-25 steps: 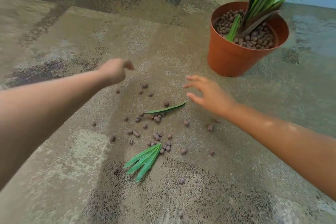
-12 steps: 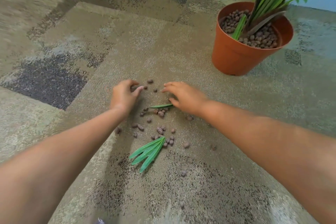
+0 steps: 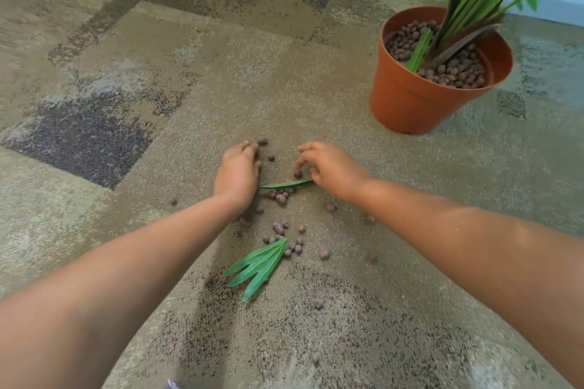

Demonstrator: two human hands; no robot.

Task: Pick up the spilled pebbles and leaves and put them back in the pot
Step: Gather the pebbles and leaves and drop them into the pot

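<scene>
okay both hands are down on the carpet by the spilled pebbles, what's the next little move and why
Probably close the right hand fingers on the pebble just under them: they are curled over it, not yet gripping, and the pot sits on that side.

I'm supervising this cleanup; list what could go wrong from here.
1. The pebbles lie scattered widely on the speckled carpet; strays such as the near one could be missed.
2. The left hand and right hand work close together and may knock pebbles further.
3. The thin leaf may slip from a pinch.
</scene>
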